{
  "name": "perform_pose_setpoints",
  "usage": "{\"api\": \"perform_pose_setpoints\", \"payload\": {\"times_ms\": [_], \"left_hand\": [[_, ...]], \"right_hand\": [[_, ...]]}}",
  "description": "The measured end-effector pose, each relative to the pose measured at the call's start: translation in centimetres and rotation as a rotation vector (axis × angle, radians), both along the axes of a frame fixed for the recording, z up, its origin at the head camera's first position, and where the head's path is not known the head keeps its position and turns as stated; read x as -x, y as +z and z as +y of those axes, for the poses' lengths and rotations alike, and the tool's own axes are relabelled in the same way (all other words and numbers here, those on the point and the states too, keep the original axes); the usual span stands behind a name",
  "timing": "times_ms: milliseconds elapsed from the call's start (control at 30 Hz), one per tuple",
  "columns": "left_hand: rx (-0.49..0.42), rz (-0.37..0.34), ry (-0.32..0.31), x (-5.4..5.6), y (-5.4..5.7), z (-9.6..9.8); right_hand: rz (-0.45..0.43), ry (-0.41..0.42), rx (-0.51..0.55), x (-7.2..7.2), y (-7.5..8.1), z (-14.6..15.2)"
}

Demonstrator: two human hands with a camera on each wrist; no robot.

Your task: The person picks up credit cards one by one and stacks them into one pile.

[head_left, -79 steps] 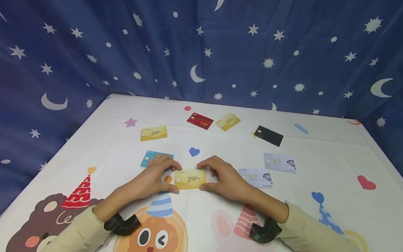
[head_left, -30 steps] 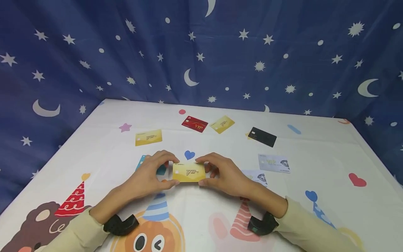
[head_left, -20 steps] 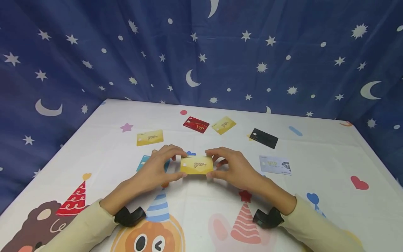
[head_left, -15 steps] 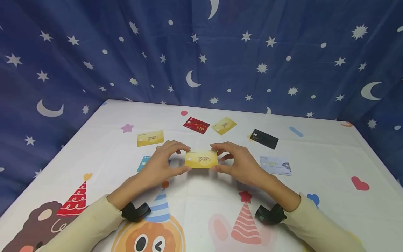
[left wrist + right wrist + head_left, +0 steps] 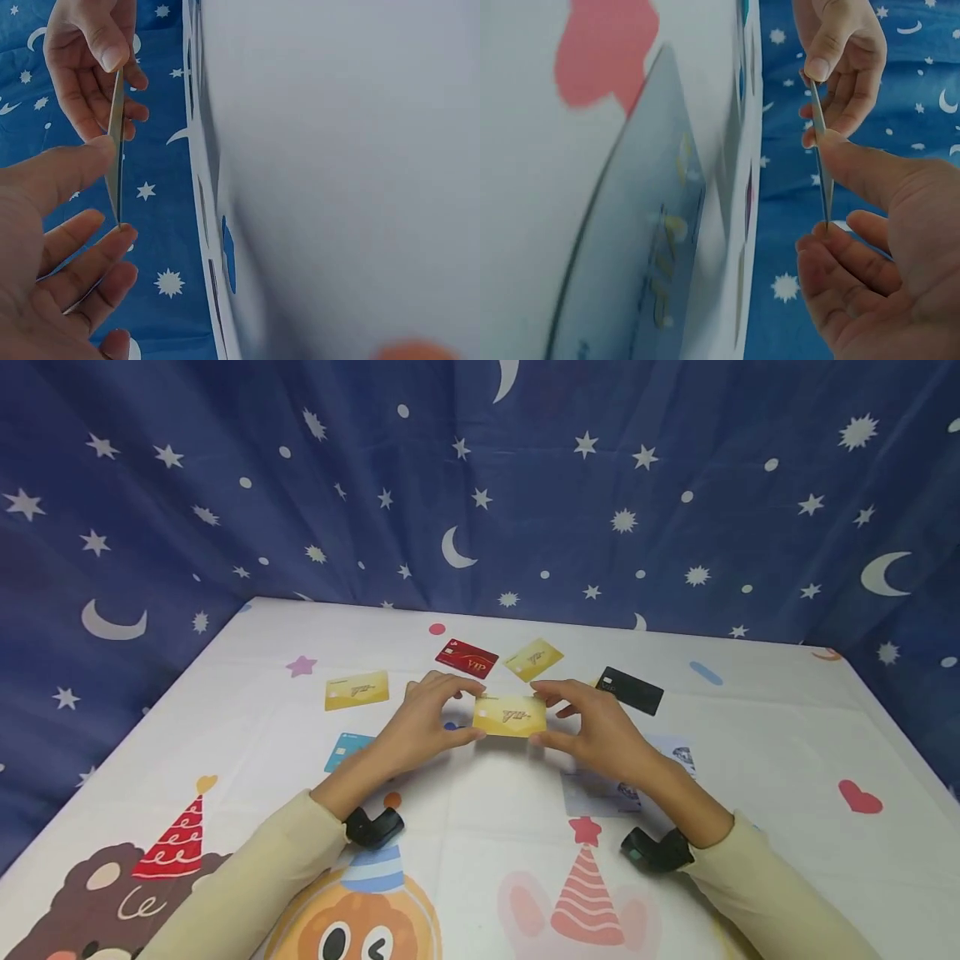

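Note:
A gold VIP card [image 5: 510,717] is held between my two hands near the middle of the table. My left hand [image 5: 431,718] pinches its left end, thumb on the near edge and index finger on the far edge. At the right end my right hand [image 5: 600,731] pinches it the same way. Both wrist views show the card edge-on, as a thin strip [image 5: 115,161] in the left one, raised off the white cloth. Close under the right hand lies a silver VIP card [image 5: 641,225], and the blue card [image 5: 348,750] is partly covered by my left hand.
Beyond the hands lie a gold card [image 5: 357,691], a red card [image 5: 467,658], a second gold card [image 5: 534,659] and a black card [image 5: 632,690]. Another silver card [image 5: 681,753] sits to the right, partly hidden. A starry blue curtain [image 5: 480,485] hangs behind the table.
Both hands have lifted the gold card off the cloth and carried it away from me and to the right. The loose cards keep their places.

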State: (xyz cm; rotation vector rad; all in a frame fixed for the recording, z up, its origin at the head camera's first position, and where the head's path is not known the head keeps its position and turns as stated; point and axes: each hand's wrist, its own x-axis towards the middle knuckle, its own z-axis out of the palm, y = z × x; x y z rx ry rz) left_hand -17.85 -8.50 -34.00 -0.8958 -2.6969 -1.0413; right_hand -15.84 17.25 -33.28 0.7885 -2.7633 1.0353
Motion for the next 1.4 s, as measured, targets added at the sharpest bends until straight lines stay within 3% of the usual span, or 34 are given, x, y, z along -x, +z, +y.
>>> {"api": "perform_pose_setpoints", "payload": {"times_ms": [133,300,533,967,1400], "left_hand": [[0.033,0.020,0.001,0.9,0.1,0.8],[0.042,-0.009,0.023,1.8,0.0,1.5],[0.011,-0.048,0.040,2.7,-1.0,2.2],[0.044,-0.102,0.046,3.4,-2.3,2.5],[0.058,-0.125,0.045,3.7,-3.1,2.5]], "right_hand": [[0.012,-0.011,-0.038,0.8,0.3,0.6],[0.026,-0.014,-0.053,1.7,0.0,1.2],[-0.008,-0.030,-0.015,2.7,-0.9,1.4],[-0.059,-0.078,-0.045,3.2,-2.5,1.4],[-0.038,-0.101,-0.115,3.2,-3.4,1.3]]}}
